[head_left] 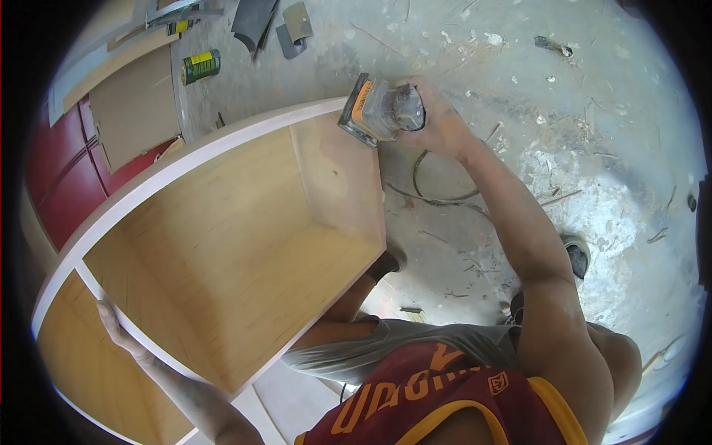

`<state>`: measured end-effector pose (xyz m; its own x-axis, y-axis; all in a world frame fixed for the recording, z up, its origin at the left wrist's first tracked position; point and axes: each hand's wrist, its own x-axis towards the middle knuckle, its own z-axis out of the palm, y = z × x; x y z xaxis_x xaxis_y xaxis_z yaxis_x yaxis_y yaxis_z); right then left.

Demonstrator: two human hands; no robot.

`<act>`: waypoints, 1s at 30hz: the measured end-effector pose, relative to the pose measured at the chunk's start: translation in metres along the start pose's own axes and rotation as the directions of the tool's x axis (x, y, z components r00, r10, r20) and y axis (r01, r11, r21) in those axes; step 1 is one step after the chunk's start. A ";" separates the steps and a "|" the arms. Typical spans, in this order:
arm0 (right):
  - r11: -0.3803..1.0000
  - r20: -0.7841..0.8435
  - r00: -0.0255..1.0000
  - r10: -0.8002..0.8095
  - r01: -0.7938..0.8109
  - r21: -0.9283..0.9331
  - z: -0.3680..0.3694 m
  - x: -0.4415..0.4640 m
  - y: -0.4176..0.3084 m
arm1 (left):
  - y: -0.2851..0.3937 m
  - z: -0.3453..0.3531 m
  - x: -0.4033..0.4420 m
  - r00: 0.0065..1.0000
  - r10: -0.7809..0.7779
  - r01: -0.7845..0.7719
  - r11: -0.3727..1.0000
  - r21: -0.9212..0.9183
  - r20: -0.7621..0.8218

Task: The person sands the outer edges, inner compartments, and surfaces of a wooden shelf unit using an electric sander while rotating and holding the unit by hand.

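Observation:
My right hand (439,127) is wrapped round the body of an electric sander (382,110), a dusty grey power tool with an orange label. Its flat pad meets the pale front edge at the upper right corner of a wooden cabinet (252,185). The cabinet lies with its open compartments facing me, plywood inside and whitish along the edges. My left hand (119,330) grips the cabinet's divider (141,331) on the left; some of its fingers are hidden behind the edge.
A dark cord (437,199) curls over the dusty concrete floor (593,133), among scraps and white patches. A green and yellow can (201,67) and pieces of dark sandpaper (291,33) lie beyond the cabinet. Red panels (67,174) stand at left. My knee is beside the cabinet.

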<state>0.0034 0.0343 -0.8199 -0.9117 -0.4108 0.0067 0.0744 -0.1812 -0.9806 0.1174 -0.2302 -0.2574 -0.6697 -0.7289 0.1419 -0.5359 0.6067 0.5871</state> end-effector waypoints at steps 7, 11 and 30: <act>0.960 0.042 0.974 -0.224 0.228 -0.163 0.004 0.001 -0.021 | -0.002 -0.007 0.005 0.995 0.095 -0.092 0.989 0.120 -0.019; 0.977 0.062 0.992 -0.110 0.119 -0.176 -0.002 0.003 -0.014 | -0.007 -0.024 0.015 0.998 0.049 -0.042 0.990 0.135 -0.046; 0.969 0.088 0.981 -0.174 0.187 -0.165 0.013 -0.004 -0.058 | 0.001 -0.001 0.004 0.994 0.106 -0.108 0.992 0.062 0.031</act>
<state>0.0081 0.0346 -0.7602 -0.8713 -0.4505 0.1946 -0.1647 -0.1051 -0.9807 0.1147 -0.2329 -0.2553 -0.7383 -0.6504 0.1785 -0.4916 0.7001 0.5178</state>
